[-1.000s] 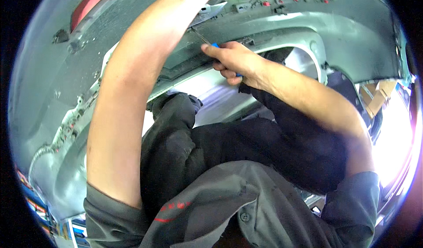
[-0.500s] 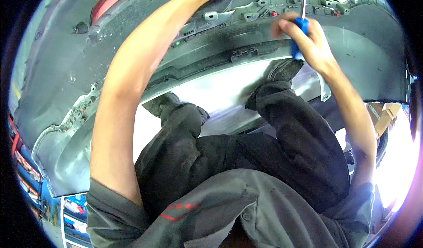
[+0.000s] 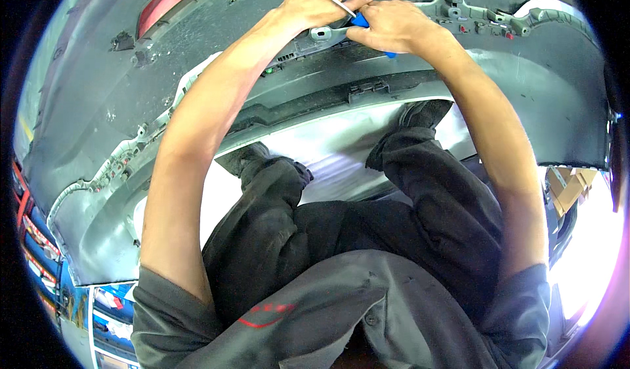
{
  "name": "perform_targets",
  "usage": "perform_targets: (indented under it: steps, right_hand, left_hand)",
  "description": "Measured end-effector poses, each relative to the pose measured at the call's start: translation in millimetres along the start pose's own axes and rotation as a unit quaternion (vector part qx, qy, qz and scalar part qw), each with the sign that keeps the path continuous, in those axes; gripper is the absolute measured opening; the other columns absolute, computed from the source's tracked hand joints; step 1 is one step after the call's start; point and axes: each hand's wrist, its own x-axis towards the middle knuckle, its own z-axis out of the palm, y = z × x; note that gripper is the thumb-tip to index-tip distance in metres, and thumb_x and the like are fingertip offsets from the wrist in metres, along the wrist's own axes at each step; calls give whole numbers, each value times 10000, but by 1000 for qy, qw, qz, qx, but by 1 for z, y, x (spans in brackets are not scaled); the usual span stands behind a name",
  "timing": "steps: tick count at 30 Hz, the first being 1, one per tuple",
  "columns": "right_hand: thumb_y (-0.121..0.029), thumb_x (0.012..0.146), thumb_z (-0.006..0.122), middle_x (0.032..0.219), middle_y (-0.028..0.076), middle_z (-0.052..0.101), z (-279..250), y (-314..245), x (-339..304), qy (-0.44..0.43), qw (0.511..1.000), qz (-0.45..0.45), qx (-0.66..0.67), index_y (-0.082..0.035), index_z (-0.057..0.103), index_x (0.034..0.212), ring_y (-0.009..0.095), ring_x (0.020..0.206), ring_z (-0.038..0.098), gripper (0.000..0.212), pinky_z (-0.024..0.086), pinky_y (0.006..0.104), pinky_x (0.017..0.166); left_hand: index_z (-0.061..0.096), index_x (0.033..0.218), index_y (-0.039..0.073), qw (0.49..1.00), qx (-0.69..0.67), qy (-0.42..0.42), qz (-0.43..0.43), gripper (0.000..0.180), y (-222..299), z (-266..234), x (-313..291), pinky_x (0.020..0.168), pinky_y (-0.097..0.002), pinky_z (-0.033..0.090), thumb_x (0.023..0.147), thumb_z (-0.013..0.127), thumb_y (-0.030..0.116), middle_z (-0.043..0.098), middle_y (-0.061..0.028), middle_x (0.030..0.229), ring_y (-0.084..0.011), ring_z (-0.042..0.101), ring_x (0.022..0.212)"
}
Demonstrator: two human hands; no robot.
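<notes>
A large dark grey car bumper cover (image 3: 538, 100), its inner side showing, curves across the view before me. My right hand (image 3: 400, 26) is wrapped around the blue handle of a screwdriver (image 3: 360, 20). The metal shaft slants up and left, passing over my left hand (image 3: 314, 3). That hand lies against the bumper at the top edge, thumb and fingers spread; some fingertips are cut off by the frame. Just below the two hands runs a grey mounting strip (image 3: 320, 34) with clips and holes. Whether the screwdriver's tip touches anything cannot be made out.
A red reflector strip (image 3: 172, 3) shows at upper left. My shoes (image 3: 426, 114) stand on a white sheet (image 3: 328, 146) beneath the bumper. Blue shelving (image 3: 115, 303) with items is at lower left, and cardboard (image 3: 572, 188) lies at right.
My right hand has swung left with the screwdriver, from the right side to beside my left hand. The shaft, upright before, now slants left. My left hand shows more fully, fingers spread.
</notes>
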Motion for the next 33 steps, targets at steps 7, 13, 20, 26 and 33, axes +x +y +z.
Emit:
perform_targets:
  steps: [7, 13, 20, 26, 33]
  right_hand:
    - [-545, 1001, 514, 1193, 318, 758, 16, -10, 1, 57, 997, 31, -31, 97, 711, 1212, 484, 1166, 714, 703, 508, 557, 1122]
    - [-522, 1038, 533, 1287, 333, 715, 17, -15, -7, 91, 995, 34, -19, 111, 641, 1343, 490, 1237, 677, 711, 474, 560, 1153]
    - [-565, 1028, 512, 1219, 353, 734, 17, -8, 2, 119, 993, 20, -12, 131, 704, 1259, 482, 1172, 722, 758, 526, 571, 1095]
    - [-555, 1010, 550, 1190, 358, 719, 2, -10, -8, 99, 995, 8, -1, 118, 740, 1152, 491, 1143, 719, 714, 544, 568, 1059]
    - [-538, 1009, 558, 1179, 334, 712, -5, -14, -12, 74, 997, 8, 24, 111, 741, 1183, 490, 1191, 687, 697, 508, 581, 1102]
  left_hand:
    - [456, 1686, 260, 998, -60, -3, -22, 858, -1, 1, 14, 1300, -722, 205, 909, 715, 512, 386, -191, 1751, -423, 309, 1636]
    - [527, 1636, 233, 995, -92, 37, -14, 854, -8, 4, 18, 1318, -649, 244, 850, 761, 471, 447, -191, 1716, -354, 383, 1616]
    - [578, 1599, 225, 991, -122, 33, -33, 812, -16, 9, 18, 1311, -652, 262, 847, 776, 457, 488, -206, 1686, -365, 426, 1592]
    - [594, 1592, 245, 989, -139, 1, -58, 795, -20, 6, 21, 1330, -633, 234, 853, 776, 477, 461, -187, 1711, -347, 393, 1613]
    - [605, 1579, 278, 991, -120, -15, -63, 770, -24, 11, 23, 1339, -614, 220, 850, 768, 466, 450, -157, 1724, -319, 369, 1626]
